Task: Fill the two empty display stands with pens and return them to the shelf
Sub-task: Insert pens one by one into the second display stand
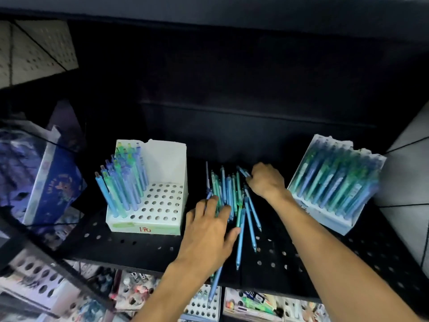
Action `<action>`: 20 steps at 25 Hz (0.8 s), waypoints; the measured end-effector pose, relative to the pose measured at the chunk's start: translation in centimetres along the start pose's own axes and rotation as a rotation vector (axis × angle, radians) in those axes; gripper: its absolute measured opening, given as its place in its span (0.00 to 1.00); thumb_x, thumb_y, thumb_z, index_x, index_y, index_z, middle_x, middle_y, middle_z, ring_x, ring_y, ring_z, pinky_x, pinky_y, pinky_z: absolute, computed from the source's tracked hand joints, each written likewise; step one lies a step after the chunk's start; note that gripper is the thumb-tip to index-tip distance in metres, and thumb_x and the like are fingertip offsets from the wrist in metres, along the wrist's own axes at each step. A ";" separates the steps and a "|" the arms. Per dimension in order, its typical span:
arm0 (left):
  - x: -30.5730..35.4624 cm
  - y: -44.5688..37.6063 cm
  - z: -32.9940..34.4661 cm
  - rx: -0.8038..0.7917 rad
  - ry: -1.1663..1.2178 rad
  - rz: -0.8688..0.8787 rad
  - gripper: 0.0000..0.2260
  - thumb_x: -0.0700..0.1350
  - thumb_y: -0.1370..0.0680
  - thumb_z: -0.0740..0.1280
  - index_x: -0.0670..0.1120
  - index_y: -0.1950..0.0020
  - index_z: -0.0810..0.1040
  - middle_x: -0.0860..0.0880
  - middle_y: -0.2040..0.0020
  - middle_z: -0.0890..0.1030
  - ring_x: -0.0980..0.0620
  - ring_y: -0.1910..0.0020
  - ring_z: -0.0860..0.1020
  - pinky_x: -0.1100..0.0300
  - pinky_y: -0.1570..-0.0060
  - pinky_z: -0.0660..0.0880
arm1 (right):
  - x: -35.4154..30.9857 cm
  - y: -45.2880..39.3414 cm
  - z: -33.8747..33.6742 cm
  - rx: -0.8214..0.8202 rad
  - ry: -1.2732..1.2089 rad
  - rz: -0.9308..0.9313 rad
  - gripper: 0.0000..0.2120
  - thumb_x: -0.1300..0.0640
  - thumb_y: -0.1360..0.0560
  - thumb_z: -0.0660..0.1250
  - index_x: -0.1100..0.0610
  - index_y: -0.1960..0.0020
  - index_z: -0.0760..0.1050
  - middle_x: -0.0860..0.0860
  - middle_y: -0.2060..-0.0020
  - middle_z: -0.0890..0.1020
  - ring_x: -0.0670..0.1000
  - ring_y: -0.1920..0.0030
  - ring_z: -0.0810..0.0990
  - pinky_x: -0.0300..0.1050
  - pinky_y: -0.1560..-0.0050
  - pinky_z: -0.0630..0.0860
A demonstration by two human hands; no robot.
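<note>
Left hand (pixel 207 226): lay palm-down on near end of loose pens (pixel 232 196), fingers spread and fairly straight across barrels, thumb out to the right against a blue pen.
Right hand (pixel 265 180): reached over far right of the same pile, fingers curled under; appeared to pinch one pen at its far end, though grip partly hidden by knuckles.
Loose pens: blue and green, heaped between the two hands on black perforated shelf (pixel 130 242); mostly lengthwise away from viewer, several fanned toward front edge, one or two overhung it beneath left wrist.
Left display stand (pixel 160 214): white, upright, just left of left hand; grid of round holes, left columns filled with standing pens (pixel 123 180), right columns open; red handwritten price mark on front face.
Right display stand (pixel 334 182): white, tilted backward, just right of right forearm; rows packed full with blue and green pens.
Blue printed box (pixel 53 180): leaned at far left of shelf, well apart from hands.
Lower shelf (pixel 250 303): below front edge, held assorted small stationery and another white holed stand, details blurred.
</note>
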State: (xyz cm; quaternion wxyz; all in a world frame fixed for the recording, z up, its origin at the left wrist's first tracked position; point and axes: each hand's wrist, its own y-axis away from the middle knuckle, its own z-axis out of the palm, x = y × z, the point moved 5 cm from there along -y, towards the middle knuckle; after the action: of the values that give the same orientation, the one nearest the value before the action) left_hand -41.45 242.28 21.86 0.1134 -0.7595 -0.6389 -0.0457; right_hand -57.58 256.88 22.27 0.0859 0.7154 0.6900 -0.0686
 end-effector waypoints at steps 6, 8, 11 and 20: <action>0.1 0.1 0.2 0.210 0.054 0.033 0.21 0.59 0.21 0.56 0.50 0.37 0.77 0.49 0.36 0.75 0.47 0.39 0.71 0.50 0.44 0.72 | 0.0 -0.5 0.1 -0.163 -0.013 -0.009 0.15 0.55 0.19 0.64 0.62 0.37 0.75 0.59 0.37 0.78 0.60 0.38 0.78 0.46 0.45 0.74; 0.0 0.1 -0.7 0.284 0.125 0.024 0.19 0.57 0.22 0.57 0.49 0.40 0.79 0.51 0.41 0.77 0.48 0.44 0.73 0.51 0.47 0.72 | 0.0 0.2 -1.1 -0.153 -0.041 0.002 0.14 0.57 0.18 0.62 0.63 0.37 0.75 0.60 0.38 0.79 0.60 0.39 0.78 0.45 0.48 0.73; -0.7 -0.2 -2.3 0.374 0.561 -0.122 0.12 0.51 0.19 0.63 0.50 0.39 0.79 0.56 0.45 0.80 0.55 0.46 0.76 0.59 0.45 0.72 | -0.3 3.0 -4.3 0.009 -0.319 -0.020 0.13 0.53 0.17 0.61 0.62 0.45 0.77 0.59 0.47 0.82 0.59 0.46 0.81 0.45 0.53 0.72; 2.0 -1.9 -3.5 0.270 1.805 -0.377 0.10 0.44 0.16 0.59 0.44 0.49 0.79 0.48 0.56 0.85 0.51 0.55 0.83 0.57 0.53 0.79 | -2.2 13.5 -5.9 -0.025 -1.141 -0.204 0.03 0.61 0.25 0.73 0.55 0.56 0.85 0.50 0.64 0.86 0.46 0.64 0.84 0.38 0.61 0.80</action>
State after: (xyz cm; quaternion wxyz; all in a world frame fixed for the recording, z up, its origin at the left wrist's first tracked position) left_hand -42.71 243.71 25.93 0.6452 -0.3005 -0.4218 -0.5618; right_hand -44.27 255.57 28.89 0.4455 0.4942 0.6008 -0.4431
